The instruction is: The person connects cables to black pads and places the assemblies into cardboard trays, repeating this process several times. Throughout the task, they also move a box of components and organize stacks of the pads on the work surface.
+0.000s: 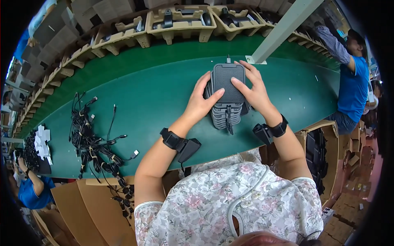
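Note:
A stack of dark grey, flat, rounded cases rises from the green table, its topmost piece showing a dotted face. My left hand grips the stack's left side, thumb resting on the top piece. On the opposite side, my right hand wraps the edge with its fingers at the far right corner and its thumb on the dotted face. A short dark cable or plug hangs at the near side of the stack, and a small connector sticks out at the far side. Black straps with small boxes circle both wrists.
Bundled black USB cables lie on the green table to the left, some over its edge. Tan molded trays line the far side. A metal post stands at back right. Open cartons sit below; people work at both sides.

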A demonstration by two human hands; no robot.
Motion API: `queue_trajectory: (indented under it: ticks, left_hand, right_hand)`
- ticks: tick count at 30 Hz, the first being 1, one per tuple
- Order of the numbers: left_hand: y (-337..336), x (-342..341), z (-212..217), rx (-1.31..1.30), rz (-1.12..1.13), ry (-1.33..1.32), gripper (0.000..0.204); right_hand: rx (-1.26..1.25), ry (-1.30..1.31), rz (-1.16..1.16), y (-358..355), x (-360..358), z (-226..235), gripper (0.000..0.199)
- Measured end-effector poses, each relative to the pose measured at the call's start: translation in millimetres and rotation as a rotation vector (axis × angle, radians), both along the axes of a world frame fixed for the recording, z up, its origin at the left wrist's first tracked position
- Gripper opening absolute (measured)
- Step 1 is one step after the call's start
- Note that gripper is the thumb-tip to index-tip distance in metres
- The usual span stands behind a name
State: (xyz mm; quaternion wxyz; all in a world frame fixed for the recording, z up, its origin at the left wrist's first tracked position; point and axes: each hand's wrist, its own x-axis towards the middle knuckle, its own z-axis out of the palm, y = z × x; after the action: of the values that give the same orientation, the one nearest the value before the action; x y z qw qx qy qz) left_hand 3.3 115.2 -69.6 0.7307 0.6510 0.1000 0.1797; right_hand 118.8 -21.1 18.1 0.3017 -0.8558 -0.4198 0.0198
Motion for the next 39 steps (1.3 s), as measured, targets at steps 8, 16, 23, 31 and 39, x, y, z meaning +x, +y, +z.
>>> queue_trajectory:
  ticks: [8, 16, 23, 31, 39]
  left_hand:
    - [2, 0, 8, 0.328, 0.216, -0.184, 0.043]
    - [27, -14, 3, 0.358, 0.339, -0.114, 0.02]
    - [66, -33, -18, 0.318, 0.345, -0.01, 0.018]
    - [131, 26, 23, 1.243, 0.412, -0.044, 0.015]
    - [178, 54, 7, 1.427, 0.219, 0.121, 0.016]
  right_hand:
    - [0.01, 0.185, 0.098, 4, -10, 15, 0.032]
    - [0.339, 0.091, 0.181, 11, -9, 40, 0.021]
    - [0.483, 0.039, -0.124, -67, 115, 21, 0.018]
    - [0.071, -0.717, 0.148, 1, 197, 1, 0.03]
    - [0.047, -0.551, 0.285, 42, 241, -58, 0.03]
